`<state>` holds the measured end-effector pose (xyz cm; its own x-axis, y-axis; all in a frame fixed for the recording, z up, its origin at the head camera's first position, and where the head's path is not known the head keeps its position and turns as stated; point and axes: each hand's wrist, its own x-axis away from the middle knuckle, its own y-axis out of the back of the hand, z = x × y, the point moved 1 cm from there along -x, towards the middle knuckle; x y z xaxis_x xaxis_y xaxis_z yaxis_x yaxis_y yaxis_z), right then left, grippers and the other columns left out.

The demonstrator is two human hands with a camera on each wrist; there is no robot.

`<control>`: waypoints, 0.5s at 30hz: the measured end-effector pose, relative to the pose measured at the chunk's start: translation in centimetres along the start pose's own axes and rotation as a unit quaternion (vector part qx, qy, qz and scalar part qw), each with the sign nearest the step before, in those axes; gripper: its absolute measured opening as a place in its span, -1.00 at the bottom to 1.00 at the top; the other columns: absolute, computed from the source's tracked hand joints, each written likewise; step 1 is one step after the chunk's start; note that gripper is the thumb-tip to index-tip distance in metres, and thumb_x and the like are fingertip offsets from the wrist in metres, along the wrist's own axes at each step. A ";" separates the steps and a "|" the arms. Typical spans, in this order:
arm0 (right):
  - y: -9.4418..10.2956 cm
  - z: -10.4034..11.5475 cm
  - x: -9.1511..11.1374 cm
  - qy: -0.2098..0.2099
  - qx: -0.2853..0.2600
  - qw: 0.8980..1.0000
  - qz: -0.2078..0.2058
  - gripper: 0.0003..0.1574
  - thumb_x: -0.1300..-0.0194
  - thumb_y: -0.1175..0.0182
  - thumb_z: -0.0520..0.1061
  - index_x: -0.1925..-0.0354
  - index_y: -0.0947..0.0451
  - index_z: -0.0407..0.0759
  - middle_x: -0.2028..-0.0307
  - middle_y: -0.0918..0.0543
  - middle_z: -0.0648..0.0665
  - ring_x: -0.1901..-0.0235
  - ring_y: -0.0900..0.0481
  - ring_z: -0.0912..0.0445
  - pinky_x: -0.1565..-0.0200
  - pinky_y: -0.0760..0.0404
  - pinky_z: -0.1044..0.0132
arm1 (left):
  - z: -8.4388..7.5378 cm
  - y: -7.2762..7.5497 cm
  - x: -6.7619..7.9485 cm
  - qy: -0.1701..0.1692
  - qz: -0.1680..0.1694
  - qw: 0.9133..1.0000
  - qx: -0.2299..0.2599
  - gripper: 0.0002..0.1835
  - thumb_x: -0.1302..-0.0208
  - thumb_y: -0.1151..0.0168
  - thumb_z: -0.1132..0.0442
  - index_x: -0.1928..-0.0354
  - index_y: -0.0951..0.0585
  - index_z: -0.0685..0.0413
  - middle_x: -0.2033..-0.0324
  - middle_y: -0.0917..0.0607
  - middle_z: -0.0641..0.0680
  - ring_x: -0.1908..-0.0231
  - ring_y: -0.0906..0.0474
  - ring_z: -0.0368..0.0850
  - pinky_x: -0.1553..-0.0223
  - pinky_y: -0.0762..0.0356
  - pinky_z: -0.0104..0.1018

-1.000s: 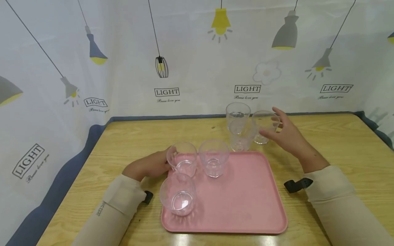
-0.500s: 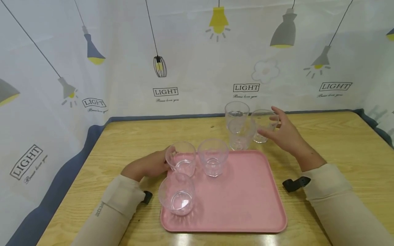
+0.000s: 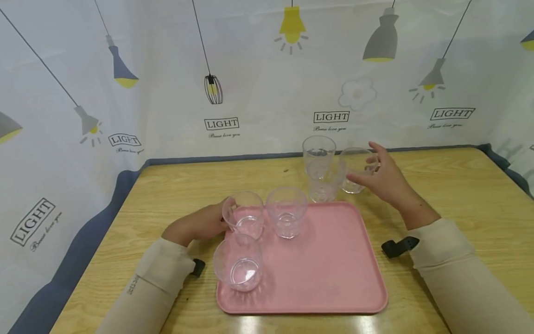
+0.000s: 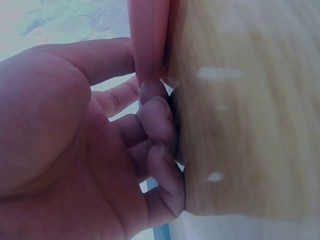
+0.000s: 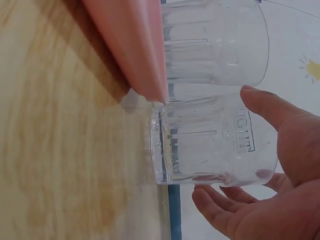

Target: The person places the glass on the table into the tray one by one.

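A pink tray (image 3: 325,260) lies on the wooden table. My left hand (image 3: 204,222) is at its left edge, partly behind a clear cup (image 3: 244,215). In the left wrist view, the thumb and curled fingers (image 4: 160,120) hold the tray's rim, with the lower fingers against the tabletop. Two more clear cups stand upright on the tray, a near-left cup (image 3: 238,264) and a back cup (image 3: 287,213). Beyond the tray, my right hand (image 3: 381,176) curves round another clear cup (image 5: 210,140), thumb and fingers on opposite sides. That cup's base stands on the table.
Two other clear cups, a rear cup (image 3: 319,155) and a nearer cup (image 3: 323,188), stand close together left of the right hand, behind the tray. A white curtain (image 3: 267,93) printed with lamps hangs along the table's back edge.
The head view has shifted slightly. Both hands, the tray and the cups keep nearly the same places relative to one another.
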<state>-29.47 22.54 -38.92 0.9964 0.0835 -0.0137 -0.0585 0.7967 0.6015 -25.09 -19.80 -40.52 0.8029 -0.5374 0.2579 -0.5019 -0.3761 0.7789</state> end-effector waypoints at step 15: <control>0.2 0.1 0.3 -0.016 -0.011 1.000 -0.004 0.33 0.05 -0.31 0.33 -0.43 0.22 -0.04 -0.31 -0.16 -0.26 -0.21 -0.25 -0.16 -0.03 -0.42 -0.13 | -0.4 0.1 0.1 0.009 -0.003 1.000 0.000 -0.67 -0.31 -0.07 0.11 -0.05 -0.26 -0.07 0.01 -0.51 0.00 -0.10 -0.41 -0.07 -0.20 -0.32 -0.02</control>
<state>-29.22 22.64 -38.72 0.9982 0.0588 0.0067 -0.0517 0.8105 0.5835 -24.95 -19.60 -40.22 0.8119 -0.5212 0.2629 -0.4967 -0.3800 0.7804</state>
